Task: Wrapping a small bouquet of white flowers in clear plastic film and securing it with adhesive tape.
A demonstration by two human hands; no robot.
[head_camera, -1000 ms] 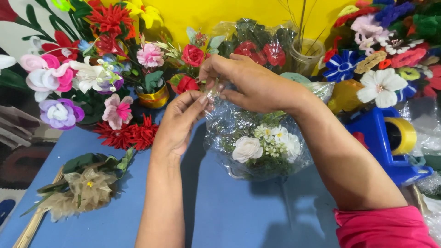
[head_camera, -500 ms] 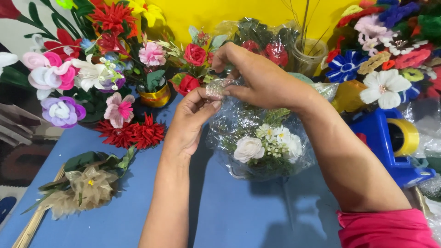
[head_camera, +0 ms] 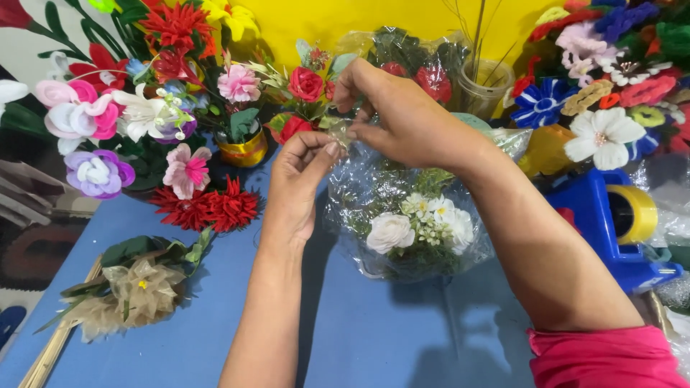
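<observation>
Fingers of both hands, left hand [head_camera: 298, 179] and right hand [head_camera: 402, 118], pinch together on the clear wrap [head_camera: 345, 136] above white flowers [head_camera: 420, 223].

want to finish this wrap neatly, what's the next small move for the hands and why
Probably pinch the gathered clear wrap tighter and secure it with tape. Both the left hand and right hand grip its top edge above the white flowers, the wrap looks loose there, and a blue tape dispenser sits beside the right forearm.

A blue table [head_camera: 402, 338] bears a wrapped white bouquet [head_camera: 410, 226] and a beige flower [head_camera: 136, 291].
</observation>
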